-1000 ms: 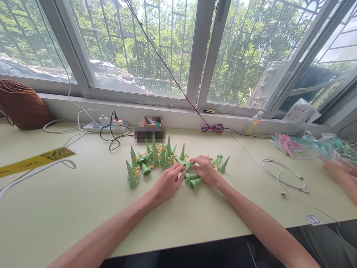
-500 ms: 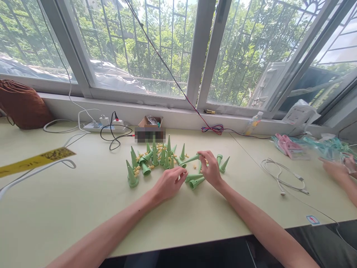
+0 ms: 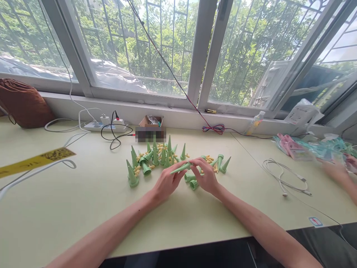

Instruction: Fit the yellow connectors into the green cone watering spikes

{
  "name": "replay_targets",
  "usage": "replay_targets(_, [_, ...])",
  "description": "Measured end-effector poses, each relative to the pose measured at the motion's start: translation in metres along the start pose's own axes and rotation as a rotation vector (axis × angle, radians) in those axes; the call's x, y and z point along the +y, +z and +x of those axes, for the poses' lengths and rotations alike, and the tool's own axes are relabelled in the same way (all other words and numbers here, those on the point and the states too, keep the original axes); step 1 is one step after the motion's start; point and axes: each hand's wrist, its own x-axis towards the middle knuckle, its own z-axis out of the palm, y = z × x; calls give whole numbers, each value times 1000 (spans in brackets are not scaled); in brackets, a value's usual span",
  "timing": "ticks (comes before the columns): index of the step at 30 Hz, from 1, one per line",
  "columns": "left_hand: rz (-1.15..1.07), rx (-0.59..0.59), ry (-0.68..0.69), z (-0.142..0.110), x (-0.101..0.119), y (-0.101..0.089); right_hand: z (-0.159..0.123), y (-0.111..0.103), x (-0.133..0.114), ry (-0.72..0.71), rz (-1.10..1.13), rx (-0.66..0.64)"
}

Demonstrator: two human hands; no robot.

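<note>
In the head view, the right hand is pinching one green cone by its wide end above the table; the left hand is curling behind it, grip unclear. Two open-ended cones are lying just below.

A hollow green plastic cone is held raised and tilted, its tip pointing left and slightly near. Upright green cones crowd the left, among small yellow pieces. Nearer, two green cones lie sideways, open ends showing. At the far right of the group, another green cone leans right.
</note>
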Motion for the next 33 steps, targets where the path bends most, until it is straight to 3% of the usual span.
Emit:
replay_targets(6, [-19,106,50,-1,-2,4,-1,1,9,-13,-6,-124])
replay_targets(11, [-42,159,42,1,-1,3,6,-10,33,102,-236,34])
replay_targets(16, [-38,136,42,0,-2,4,8,-25,61,266,-503,35])
replay_targets(21, [-38,105,26,-3,-5,7,5,-26,69,422,-603,-71])
replay_targets(33, [-56,56,22,-3,-1,6,7,-26,70,630,-542,-159])
